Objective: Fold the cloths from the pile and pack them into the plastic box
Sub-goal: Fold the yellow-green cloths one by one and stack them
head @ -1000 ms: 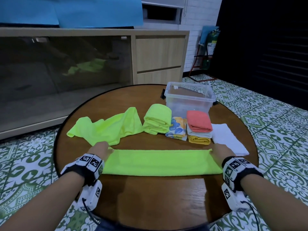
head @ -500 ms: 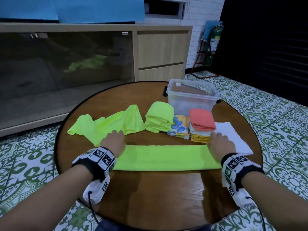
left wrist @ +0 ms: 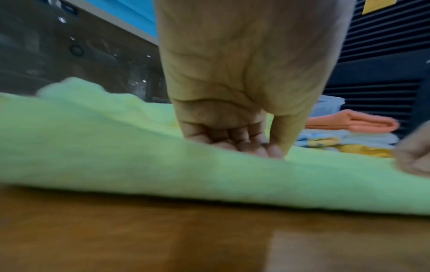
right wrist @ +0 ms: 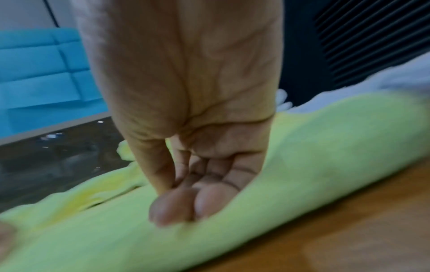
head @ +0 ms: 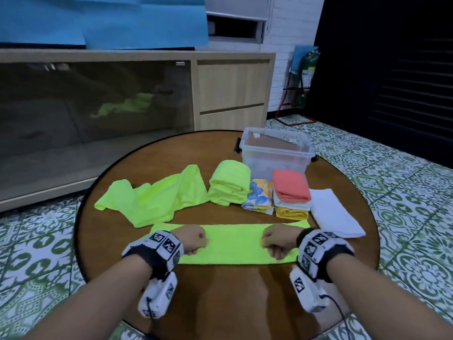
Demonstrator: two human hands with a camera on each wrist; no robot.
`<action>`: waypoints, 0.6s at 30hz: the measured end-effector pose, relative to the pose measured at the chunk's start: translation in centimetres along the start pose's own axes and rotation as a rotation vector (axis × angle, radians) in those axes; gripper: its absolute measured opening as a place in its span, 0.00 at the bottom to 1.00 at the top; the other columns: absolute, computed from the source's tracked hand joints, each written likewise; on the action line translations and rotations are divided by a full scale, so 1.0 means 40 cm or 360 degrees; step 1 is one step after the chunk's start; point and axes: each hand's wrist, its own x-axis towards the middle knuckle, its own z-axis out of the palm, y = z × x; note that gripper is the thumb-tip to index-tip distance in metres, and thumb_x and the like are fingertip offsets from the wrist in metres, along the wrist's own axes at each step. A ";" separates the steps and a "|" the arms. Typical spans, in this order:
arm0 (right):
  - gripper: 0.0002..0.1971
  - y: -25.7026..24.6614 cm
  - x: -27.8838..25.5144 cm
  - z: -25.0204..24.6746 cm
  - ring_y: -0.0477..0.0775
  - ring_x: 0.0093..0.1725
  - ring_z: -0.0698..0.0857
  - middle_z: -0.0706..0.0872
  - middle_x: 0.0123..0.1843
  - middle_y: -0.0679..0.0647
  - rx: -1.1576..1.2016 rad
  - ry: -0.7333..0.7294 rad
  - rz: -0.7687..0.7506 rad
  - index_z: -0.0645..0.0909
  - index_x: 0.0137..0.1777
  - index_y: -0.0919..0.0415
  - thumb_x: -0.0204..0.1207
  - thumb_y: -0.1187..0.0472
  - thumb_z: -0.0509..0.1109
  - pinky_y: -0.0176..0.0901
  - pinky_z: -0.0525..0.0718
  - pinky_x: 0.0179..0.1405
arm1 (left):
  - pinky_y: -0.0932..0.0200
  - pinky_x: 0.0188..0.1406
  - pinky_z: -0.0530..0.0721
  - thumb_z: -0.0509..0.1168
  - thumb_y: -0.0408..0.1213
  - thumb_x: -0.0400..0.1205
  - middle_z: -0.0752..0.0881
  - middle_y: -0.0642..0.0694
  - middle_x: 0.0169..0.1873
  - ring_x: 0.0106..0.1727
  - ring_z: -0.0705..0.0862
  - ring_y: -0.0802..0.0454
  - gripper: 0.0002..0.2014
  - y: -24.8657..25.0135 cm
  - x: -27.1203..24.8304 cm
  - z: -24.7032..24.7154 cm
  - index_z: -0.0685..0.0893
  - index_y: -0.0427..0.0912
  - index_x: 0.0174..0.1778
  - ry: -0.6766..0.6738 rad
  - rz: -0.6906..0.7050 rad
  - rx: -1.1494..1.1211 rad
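Note:
A lime-green cloth point(head: 235, 244), folded into a long strip, lies across the round wooden table point(head: 220, 298) in front of me. My left hand point(head: 196, 241) sits on its left part and my right hand point(head: 274, 244) on its right part, both with fingers curled. In the left wrist view the left hand point(left wrist: 267, 150) pinches the cloth point(left wrist: 116, 156) between thumb and fingertips. The right hand point(right wrist: 177, 208) does the same on the cloth point(right wrist: 325, 156). The clear plastic box point(head: 277, 153) stands open at the back right.
Behind the strip lie an unfolded green cloth point(head: 157, 200), a folded green cloth point(head: 230, 185), a floral cloth point(head: 259, 197), a coral-topped stack point(head: 290, 188) and a white towel point(head: 333, 217). A cabinet stands beyond the table.
Both hands have slid inward from the ends of the strip toward its middle, and their fingers have curled onto the cloth.

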 end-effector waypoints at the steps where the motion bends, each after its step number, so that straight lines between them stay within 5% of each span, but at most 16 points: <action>1: 0.09 0.026 -0.008 -0.019 0.45 0.15 0.78 0.80 0.19 0.51 0.0015 0.0086 0.0035 0.72 0.39 0.62 0.83 0.65 0.59 0.31 0.76 0.17 | 0.64 0.26 0.69 0.54 0.43 0.87 0.75 0.50 0.26 0.24 0.71 0.57 0.13 -0.032 -0.011 -0.009 0.74 0.41 0.41 0.0079 -0.0032 0.0049; 3: 0.09 0.075 -0.030 -0.056 0.49 0.21 0.80 0.82 0.26 0.56 -0.0090 0.0293 0.0175 0.74 0.41 0.63 0.83 0.66 0.57 0.36 0.78 0.23 | 0.64 0.26 0.66 0.52 0.44 0.87 0.74 0.50 0.29 0.26 0.69 0.57 0.12 -0.092 -0.035 -0.030 0.73 0.42 0.43 0.0174 -0.0131 0.0128; 5: 0.10 0.106 -0.053 -0.079 0.56 0.45 0.86 0.85 0.48 0.61 -0.0708 0.0550 0.0373 0.77 0.53 0.65 0.83 0.65 0.54 0.44 0.81 0.44 | 0.62 0.32 0.69 0.50 0.44 0.88 0.78 0.46 0.39 0.34 0.73 0.54 0.11 -0.123 -0.053 -0.047 0.73 0.41 0.48 0.0205 -0.0230 0.0267; 7: 0.14 0.093 -0.060 -0.066 0.60 0.63 0.80 0.80 0.64 0.59 -0.1156 0.0887 0.0341 0.73 0.65 0.63 0.83 0.64 0.52 0.48 0.78 0.58 | 0.57 0.51 0.76 0.50 0.44 0.87 0.79 0.42 0.57 0.53 0.80 0.47 0.14 -0.108 -0.055 -0.045 0.75 0.42 0.60 0.0314 -0.0242 0.0423; 9: 0.18 0.046 -0.051 -0.012 0.61 0.70 0.74 0.74 0.70 0.61 -0.1156 0.1038 0.0063 0.68 0.72 0.63 0.83 0.61 0.53 0.50 0.75 0.65 | 0.51 0.70 0.71 0.52 0.46 0.87 0.69 0.42 0.73 0.73 0.71 0.45 0.21 -0.050 -0.047 -0.015 0.67 0.45 0.75 0.0418 -0.0106 0.0521; 12: 0.31 -0.018 -0.015 0.109 0.63 0.83 0.50 0.48 0.84 0.61 -0.1045 0.0721 -0.0160 0.46 0.83 0.61 0.86 0.49 0.50 0.54 0.58 0.80 | 0.44 0.81 0.53 0.48 0.51 0.87 0.45 0.44 0.83 0.84 0.46 0.43 0.29 0.066 -0.039 0.066 0.48 0.48 0.83 0.0198 0.0124 0.0654; 15: 0.35 -0.030 0.014 0.187 0.63 0.83 0.35 0.31 0.83 0.61 -0.1048 0.0513 -0.0042 0.33 0.83 0.59 0.85 0.41 0.40 0.57 0.43 0.82 | 0.39 0.80 0.41 0.42 0.55 0.87 0.34 0.45 0.82 0.83 0.35 0.43 0.32 0.111 -0.025 0.139 0.37 0.49 0.83 0.0075 0.0051 0.0673; 16: 0.38 -0.027 0.020 0.198 0.63 0.83 0.34 0.29 0.83 0.61 -0.1056 0.0505 -0.0006 0.32 0.82 0.59 0.80 0.35 0.33 0.57 0.41 0.82 | 0.39 0.80 0.39 0.41 0.56 0.87 0.33 0.45 0.81 0.82 0.33 0.43 0.32 0.111 -0.018 0.156 0.36 0.50 0.82 0.0079 0.0020 0.0657; 18: 0.60 -0.022 0.025 0.197 0.62 0.82 0.33 0.27 0.82 0.59 -0.1057 0.0510 -0.0002 0.31 0.82 0.57 0.50 0.23 0.11 0.57 0.39 0.81 | 0.38 0.79 0.36 0.39 0.58 0.86 0.32 0.47 0.81 0.82 0.32 0.44 0.32 0.106 -0.007 0.170 0.35 0.50 0.82 0.0113 -0.0027 0.0633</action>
